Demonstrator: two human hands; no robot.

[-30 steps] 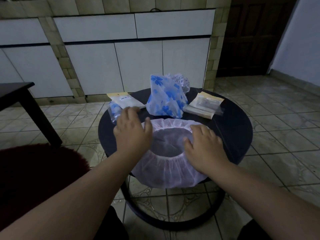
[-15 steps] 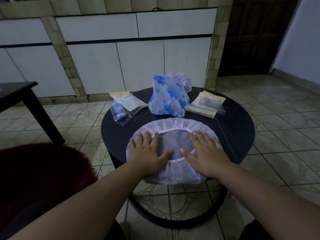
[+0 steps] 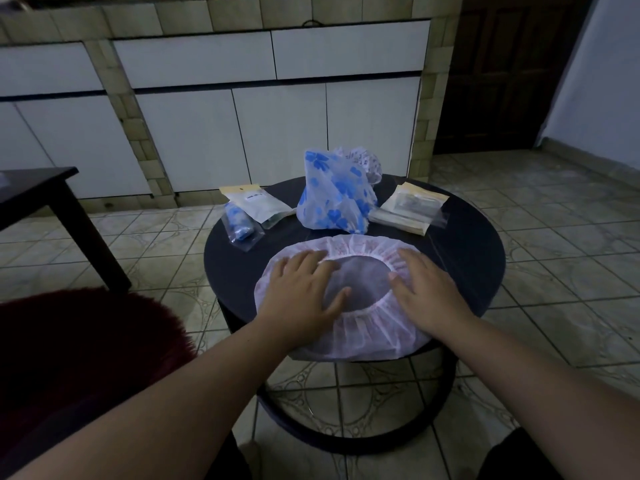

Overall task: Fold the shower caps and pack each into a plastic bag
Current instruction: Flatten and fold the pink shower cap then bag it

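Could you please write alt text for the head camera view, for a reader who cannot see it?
Two hands, left and right, press flat on a white shower cap spread open on a round black table. Behind it stand a blue-flowered cap, a small bagged blue cap and flat plastic bags.

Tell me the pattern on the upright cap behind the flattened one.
Blue flowers on translucent white shower cap, head view.

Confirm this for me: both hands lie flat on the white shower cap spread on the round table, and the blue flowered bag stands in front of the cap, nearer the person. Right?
Not quite. The head view shows the blue flowered bag standing behind the white shower cap, on the far side from the person. The rest holds: the left hand and right hand lie flat on the cap, spread on the round table.
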